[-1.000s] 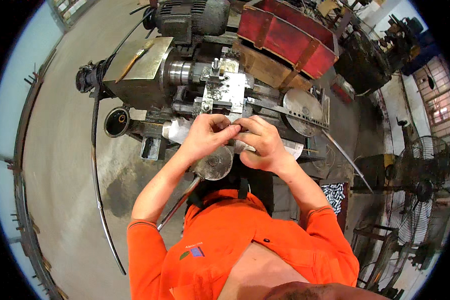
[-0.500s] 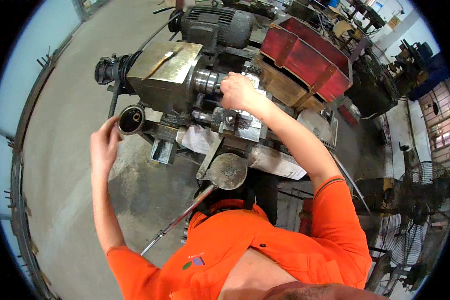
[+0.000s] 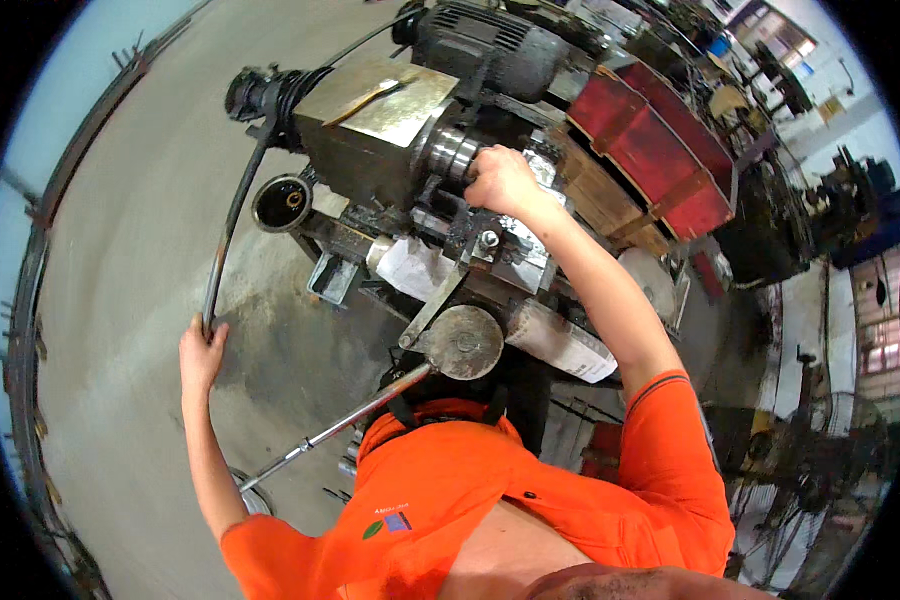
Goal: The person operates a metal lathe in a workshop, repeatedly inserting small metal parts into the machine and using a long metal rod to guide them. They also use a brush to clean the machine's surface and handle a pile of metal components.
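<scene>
I stand at a small metal lathe (image 3: 380,120). My left hand (image 3: 200,352) is stretched out to the left and grips the lower end of a long dark curved bar (image 3: 232,215) that runs up toward the machine's left end. My right hand (image 3: 500,180) is closed at the shiny chuck (image 3: 450,150), on the tool slide area; what it grips is hidden under the fingers. A round handwheel (image 3: 464,342) with a long steel lever (image 3: 340,428) sits just in front of my chest.
A dark electric motor (image 3: 490,45) sits behind the lathe. Red metal trays (image 3: 660,140) lie to the right, with cluttered machines and a fan beyond. A round can (image 3: 283,203) stands at the lathe's left. Grey concrete floor (image 3: 110,220) lies to the left.
My left hand left the slide, swung out left and dropped lower, and now grips the long bar. My right hand moved up from the slide to the chuck.
</scene>
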Demonstrator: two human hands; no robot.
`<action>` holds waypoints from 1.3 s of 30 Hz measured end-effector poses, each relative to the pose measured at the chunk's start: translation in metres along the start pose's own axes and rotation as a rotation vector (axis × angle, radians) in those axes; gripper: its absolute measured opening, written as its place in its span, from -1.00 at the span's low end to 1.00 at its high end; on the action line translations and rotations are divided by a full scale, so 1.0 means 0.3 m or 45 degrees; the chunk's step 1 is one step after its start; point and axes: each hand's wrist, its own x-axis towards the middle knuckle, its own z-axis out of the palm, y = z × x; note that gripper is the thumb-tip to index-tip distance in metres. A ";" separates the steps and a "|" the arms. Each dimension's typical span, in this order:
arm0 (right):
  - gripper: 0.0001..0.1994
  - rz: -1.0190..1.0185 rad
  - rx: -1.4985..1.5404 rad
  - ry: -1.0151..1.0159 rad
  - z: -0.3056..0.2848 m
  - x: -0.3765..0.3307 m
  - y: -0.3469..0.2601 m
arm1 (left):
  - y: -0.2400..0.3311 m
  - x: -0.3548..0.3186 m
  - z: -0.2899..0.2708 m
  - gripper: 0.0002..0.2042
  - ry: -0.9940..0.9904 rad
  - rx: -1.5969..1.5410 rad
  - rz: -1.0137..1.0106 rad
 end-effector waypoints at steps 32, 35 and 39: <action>-0.66 0.331 0.072 0.393 -0.213 -0.773 0.268 | 0.085 0.333 0.798 -0.56 -0.461 -0.051 0.378; -0.66 0.674 0.144 0.328 -0.194 -1.025 0.373 | 0.018 0.358 0.835 -0.61 -0.343 0.506 0.559; -0.70 1.015 0.089 0.406 -0.153 -1.298 0.523 | 0.177 0.476 0.705 -0.72 -0.659 1.043 0.891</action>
